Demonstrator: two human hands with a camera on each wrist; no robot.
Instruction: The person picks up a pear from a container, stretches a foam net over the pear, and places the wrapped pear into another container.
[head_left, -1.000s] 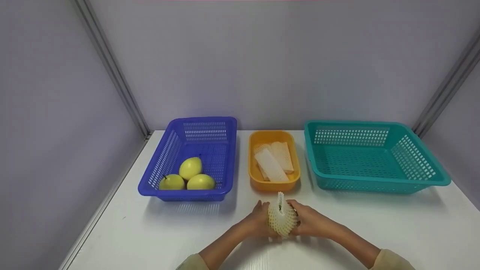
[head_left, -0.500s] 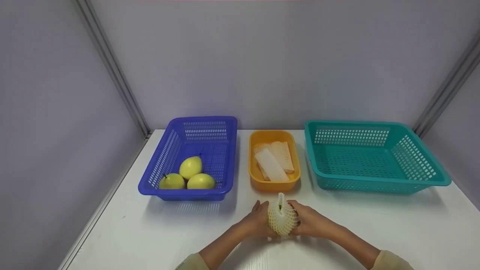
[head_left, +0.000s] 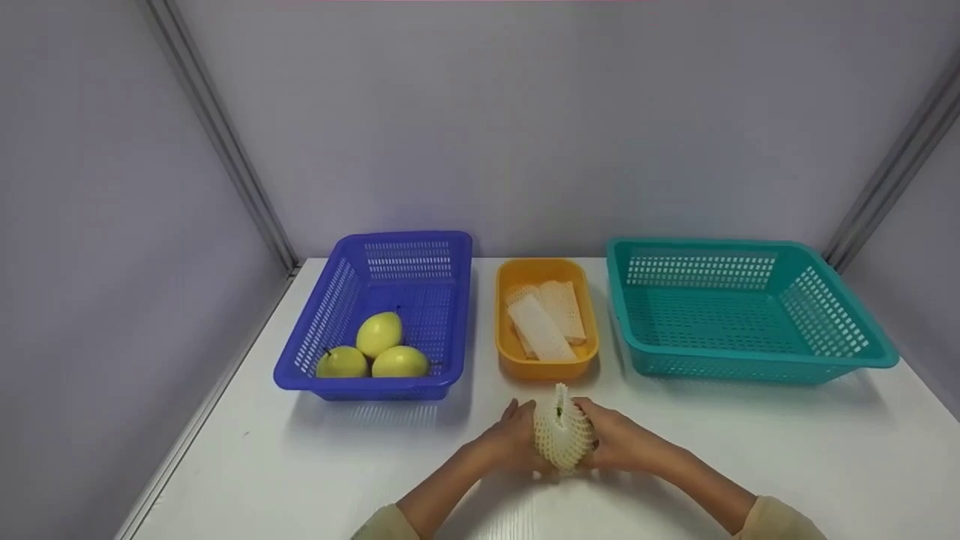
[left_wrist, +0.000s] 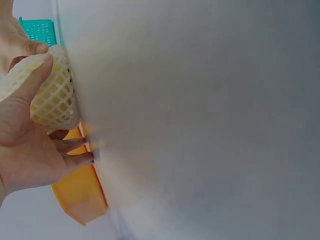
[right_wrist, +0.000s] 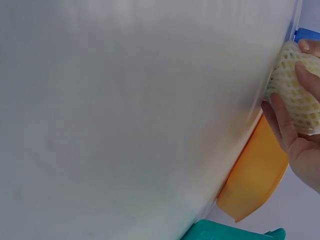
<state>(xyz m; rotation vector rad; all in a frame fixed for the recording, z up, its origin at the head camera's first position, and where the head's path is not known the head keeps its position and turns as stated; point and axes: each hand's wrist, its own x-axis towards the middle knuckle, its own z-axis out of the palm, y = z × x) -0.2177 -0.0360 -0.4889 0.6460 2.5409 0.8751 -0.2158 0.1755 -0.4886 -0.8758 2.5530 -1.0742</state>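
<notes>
Between my two hands, close over the white table (head_left: 300, 465), is a yellow pear (head_left: 562, 439) wrapped in a white foam net sleeve. The net's end sticks up at the top, with the dark stem showing inside it. My left hand (head_left: 511, 444) grips the pear's left side; in the left wrist view its thumb (left_wrist: 37, 80) lies across the netting. From the right, my right hand (head_left: 619, 441) holds the other side, and the right wrist view shows its fingers (right_wrist: 282, 120) curled around the net. The undersides of both hands are hidden in the head view.
A blue basket (head_left: 300, 330) at the left has several yellow pears (head_left: 379, 334) near its front. Behind the hands, an orange tray (head_left: 547, 369) holds flat foam nets (head_left: 541, 326). A teal basket (head_left: 750, 360) stands at the right. Grey walls enclose the table's back and sides.
Both hands keep their hold on the netted pear with almost no movement. The whole head view has shifted very slightly.
</notes>
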